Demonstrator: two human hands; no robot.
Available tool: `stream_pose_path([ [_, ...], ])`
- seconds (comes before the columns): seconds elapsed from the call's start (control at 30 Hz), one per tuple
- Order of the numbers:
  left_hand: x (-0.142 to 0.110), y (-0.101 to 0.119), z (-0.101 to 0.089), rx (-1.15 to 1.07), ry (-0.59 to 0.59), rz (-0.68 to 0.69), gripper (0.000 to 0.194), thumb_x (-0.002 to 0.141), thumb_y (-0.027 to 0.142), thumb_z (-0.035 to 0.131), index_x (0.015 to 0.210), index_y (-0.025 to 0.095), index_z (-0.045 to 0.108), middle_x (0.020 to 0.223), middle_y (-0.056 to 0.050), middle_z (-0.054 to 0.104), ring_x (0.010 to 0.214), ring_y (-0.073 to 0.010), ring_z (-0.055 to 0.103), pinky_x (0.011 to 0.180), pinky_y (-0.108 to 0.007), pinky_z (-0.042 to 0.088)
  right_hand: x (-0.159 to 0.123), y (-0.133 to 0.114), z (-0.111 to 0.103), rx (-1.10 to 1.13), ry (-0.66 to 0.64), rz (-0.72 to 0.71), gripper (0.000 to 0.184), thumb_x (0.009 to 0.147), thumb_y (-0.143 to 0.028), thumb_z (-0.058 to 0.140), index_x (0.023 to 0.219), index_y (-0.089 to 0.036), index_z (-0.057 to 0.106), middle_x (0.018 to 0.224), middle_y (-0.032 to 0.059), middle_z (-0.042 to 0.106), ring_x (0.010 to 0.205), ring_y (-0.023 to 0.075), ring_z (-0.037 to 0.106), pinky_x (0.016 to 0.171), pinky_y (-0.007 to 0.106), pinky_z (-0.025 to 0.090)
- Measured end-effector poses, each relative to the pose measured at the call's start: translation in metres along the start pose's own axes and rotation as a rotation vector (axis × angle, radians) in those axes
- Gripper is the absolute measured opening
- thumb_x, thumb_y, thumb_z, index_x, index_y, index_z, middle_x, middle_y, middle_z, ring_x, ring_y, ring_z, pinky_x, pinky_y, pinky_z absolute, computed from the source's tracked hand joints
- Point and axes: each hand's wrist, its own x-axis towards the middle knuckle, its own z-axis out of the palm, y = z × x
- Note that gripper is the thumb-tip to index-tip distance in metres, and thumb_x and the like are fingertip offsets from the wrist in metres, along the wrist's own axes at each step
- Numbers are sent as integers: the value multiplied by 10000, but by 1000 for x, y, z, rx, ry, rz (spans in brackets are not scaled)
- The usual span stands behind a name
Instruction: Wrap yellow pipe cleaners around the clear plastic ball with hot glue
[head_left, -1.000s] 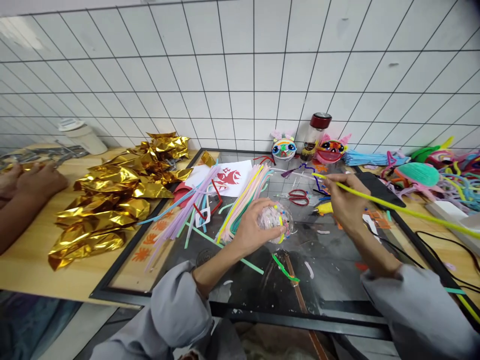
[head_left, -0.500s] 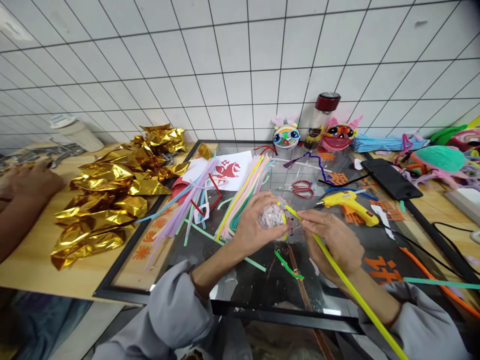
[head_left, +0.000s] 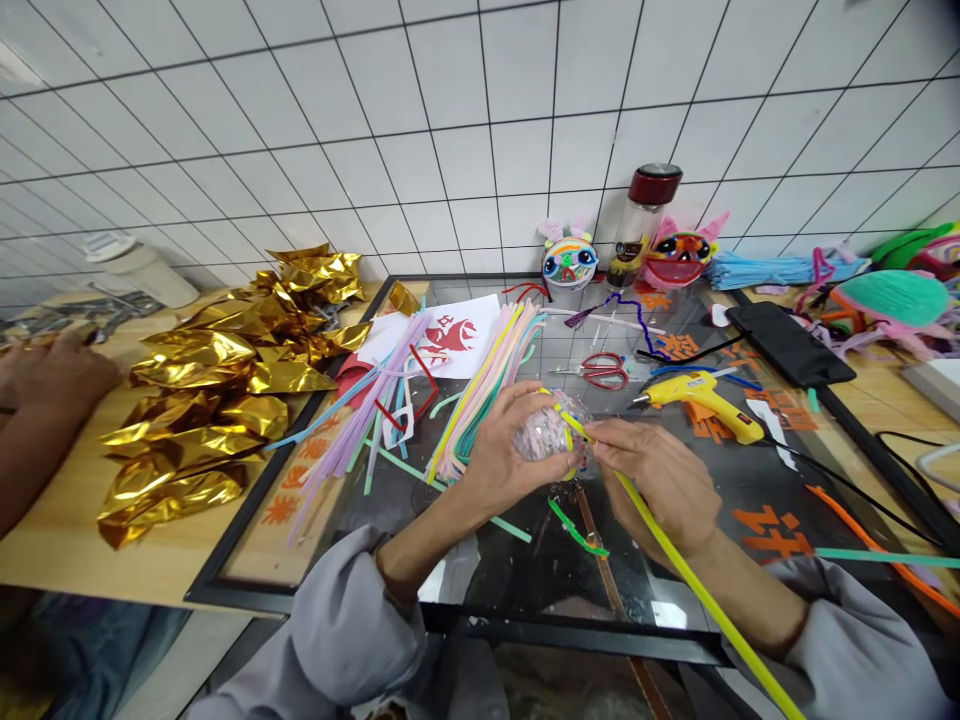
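Note:
A clear round ball (head_left: 534, 440) with pale filling inside is gripped by my left hand (head_left: 504, 445), thumb below and fingers over the top. My right hand (head_left: 660, 480) pinches a long yellow pipe cleaner (head_left: 697, 580) close to its end, against the ball's right side. That end runs along the ball's edge; the long tail passes under my right wrist toward the lower right. Beneath the hands lie a short green pipe cleaner (head_left: 577, 528) and a brown strap (head_left: 600, 560). Red-handled scissors (head_left: 604, 370) and a yellow glue gun (head_left: 701, 400) rest beyond.
Bundled pastel pipe cleaners (head_left: 487, 380) lie left of my hands, gold foil packets (head_left: 217, 370) further left. Behind stand two decorated animal heads (head_left: 568, 262) and a bottle (head_left: 637, 225). A black phone (head_left: 791, 343) lies right. Another person's hand (head_left: 64, 375) is far left.
My right hand has moved slightly left, bringing the yellow pipe cleaner's end closer against the ball. My left hand keeps its grip. The camera view has shifted a little.

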Motion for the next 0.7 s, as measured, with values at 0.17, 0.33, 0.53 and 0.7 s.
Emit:
stream_pose_path([
  [0.17, 0, 2, -1, -9, -9, -1, 480, 709, 271, 816, 1143, 207, 621, 1280, -131, 585, 1243, -273, 577, 1067, -448, 463, -4, 1, 3, 11, 14, -16, 197, 808, 15, 647, 909, -154, 658, 882, 117, 782, 832, 210, 755, 746, 345, 625],
  [0.33, -1, 4, -1, -4, -12, -1, 459, 719, 265, 810, 1137, 212, 628, 1279, -125, 587, 1243, -274, 576, 1066, -444, 465, -4, 2, 2, -16, -14, -35, 174, 815, 5, 643, 904, -144, 660, 891, 125, 787, 830, 216, 760, 761, 351, 620],
  [0.53, -1, 5, -1, 2, -18, -16, 469, 718, 272, 814, 1143, 228, 621, 1294, -127, 586, 1260, -278, 570, 1081, -452, 460, -2, 2, 2, -9, -26, -68, 166, 821, 3, 634, 903, -141, 649, 866, 139, 782, 804, 227, 763, 726, 359, 620],
  [0.7, -2, 4, -1, 20, -15, -3, 479, 717, 274, 816, 1151, 232, 619, 1291, -126, 588, 1250, -269, 576, 1080, -451, 463, -3, 1, 3, -18, -48, -67, 174, 838, 7, 597, 896, -152, 637, 876, 131, 784, 828, 216, 755, 745, 353, 617],
])
